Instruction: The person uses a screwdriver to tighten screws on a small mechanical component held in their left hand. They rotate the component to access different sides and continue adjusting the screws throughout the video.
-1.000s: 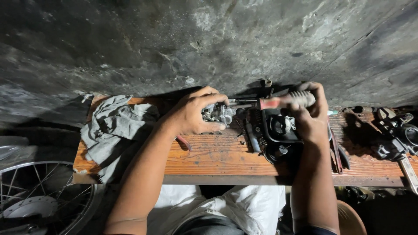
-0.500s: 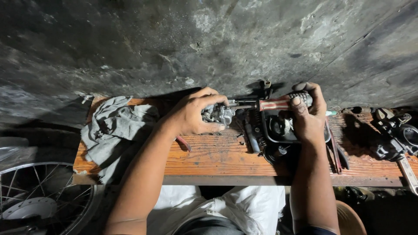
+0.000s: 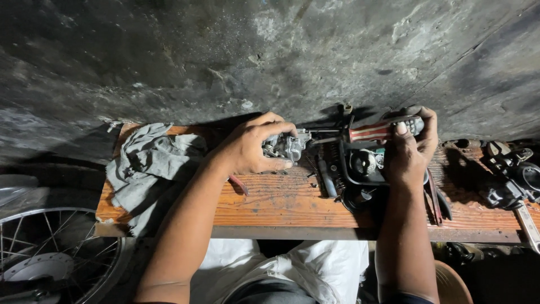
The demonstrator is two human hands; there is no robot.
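A worn wooden bench [image 3: 270, 204] stands against a dark, stained concrete wall [image 3: 225, 56] in dim light.

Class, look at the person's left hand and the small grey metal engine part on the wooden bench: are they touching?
Touching. The head view shows the left hand with fingers wrapped over and around the small grey metal engine part, thumb beneath it, no gap visible.

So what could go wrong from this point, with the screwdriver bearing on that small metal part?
1. The left hand alone steadies the small metal part, with fingertips close to the shaft; if the screwdriver in the right hand slips, it could jab them.
2. Small loose pieces lie on the wooden bench near its front edge; a jolt might knock them off.
3. The lighting is dim, so a misaligned tip may go unnoticed.
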